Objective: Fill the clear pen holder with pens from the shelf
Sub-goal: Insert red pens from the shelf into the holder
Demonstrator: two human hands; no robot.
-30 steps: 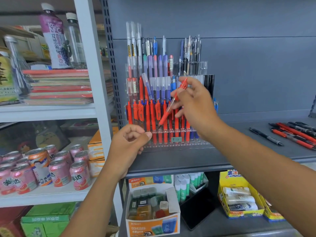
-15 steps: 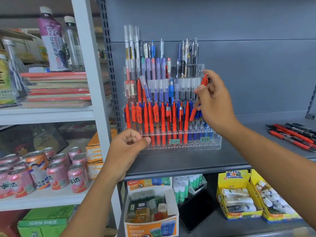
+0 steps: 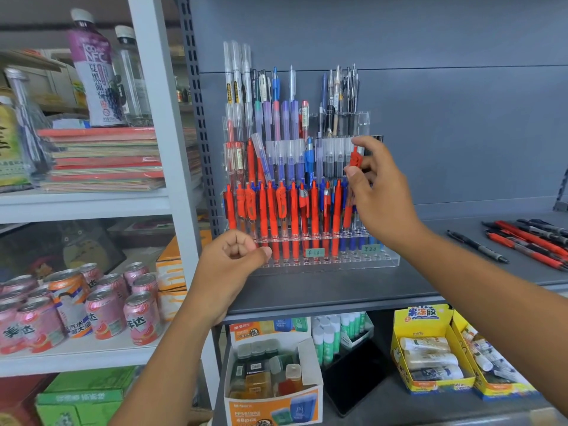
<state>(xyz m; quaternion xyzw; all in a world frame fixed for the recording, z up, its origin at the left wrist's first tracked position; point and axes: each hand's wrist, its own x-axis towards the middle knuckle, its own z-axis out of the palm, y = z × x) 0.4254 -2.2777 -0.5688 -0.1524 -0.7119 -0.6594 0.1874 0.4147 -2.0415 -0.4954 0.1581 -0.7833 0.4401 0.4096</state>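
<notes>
**Red pen going into the front rows, right side**

We note the clear pen holder [image 3: 310, 259] at centre frame, standing on the grey shelf [image 3: 338, 290], its tiers crowded with red, blue and purple pens. Our right hand [image 3: 381, 198] pinches a red pen [image 3: 353, 179] near its clip, tip down over the holder's right-hand slots. We judge this the insertion step; next, the tip wants lining up with a free hole, then lowering straight. Our left hand [image 3: 233, 259] is loosely curled and empty beside the holder's lower left corner. Loose pens [image 3: 528, 241] lie at right of frame.
</notes>
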